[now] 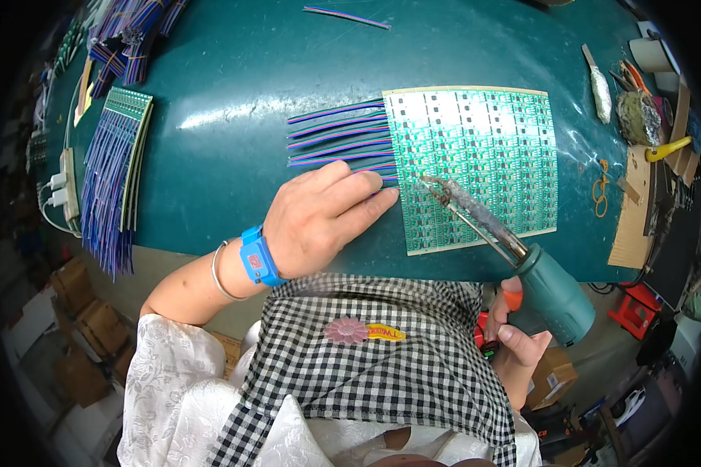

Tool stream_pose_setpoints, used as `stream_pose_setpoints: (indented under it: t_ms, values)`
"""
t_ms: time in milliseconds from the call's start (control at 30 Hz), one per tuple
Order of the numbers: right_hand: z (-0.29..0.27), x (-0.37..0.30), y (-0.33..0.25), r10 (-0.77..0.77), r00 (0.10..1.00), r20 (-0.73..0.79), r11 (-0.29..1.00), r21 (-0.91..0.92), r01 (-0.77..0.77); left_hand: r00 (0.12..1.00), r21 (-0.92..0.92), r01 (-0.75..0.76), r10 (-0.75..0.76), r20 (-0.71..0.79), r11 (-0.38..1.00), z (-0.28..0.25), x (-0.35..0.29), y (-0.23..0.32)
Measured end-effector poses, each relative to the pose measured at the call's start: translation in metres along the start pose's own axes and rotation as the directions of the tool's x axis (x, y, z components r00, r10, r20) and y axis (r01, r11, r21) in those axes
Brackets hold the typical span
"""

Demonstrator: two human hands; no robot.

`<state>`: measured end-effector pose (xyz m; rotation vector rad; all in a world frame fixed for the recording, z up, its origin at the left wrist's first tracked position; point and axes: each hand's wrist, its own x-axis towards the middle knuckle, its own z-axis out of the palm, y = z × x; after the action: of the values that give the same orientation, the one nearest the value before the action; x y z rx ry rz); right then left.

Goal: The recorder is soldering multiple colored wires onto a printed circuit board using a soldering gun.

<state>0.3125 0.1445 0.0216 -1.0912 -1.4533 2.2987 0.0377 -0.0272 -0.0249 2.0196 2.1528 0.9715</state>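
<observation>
On green board point(483, 156), soldering gun point(514, 257), wires point(339, 136).

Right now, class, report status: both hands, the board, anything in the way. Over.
Left hand pressing ribbon wires at green circuit panel edge. Right hand gripping soldering gun, tip on panel. Nothing blocking.

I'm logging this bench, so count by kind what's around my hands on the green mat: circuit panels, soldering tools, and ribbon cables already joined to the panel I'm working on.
Green circuit panel under the hands, plus the stack of panels at the left: 2
Soldering gun in the right hand: 1
Ribbon cables at the panel's left edge, the lowest under the left hand: about 5
Total: about 8
</observation>
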Motion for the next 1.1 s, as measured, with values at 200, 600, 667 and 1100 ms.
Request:
stream_pose_setpoints:
  t_ms: [200,600,667,1100]
  values:
    - [0.000,0.009,0.006,-0.147,0.986,0.074,0.989,0.019,0.146,1.000,-0.023,0.027,-0.027,0.015,0.999,-0.003,-0.001,0.002]
    - [0.028,0.080,0.016,-0.494,0.847,0.196,0.869,0.088,0.486,0.995,0.055,0.085,-0.081,-0.065,0.995,-0.021,-0.003,-0.013]
    - [0.038,0.087,0.015,-0.513,0.841,0.173,0.858,0.098,0.504,0.991,0.100,0.119,-0.112,-0.075,0.988,-0.027,-0.004,-0.017]
    - [0.034,0.081,0.017,-0.539,0.837,0.092,0.809,0.333,0.484,0.967,0.146,0.230,-0.208,-0.150,0.962,-0.096,0.036,-0.051]
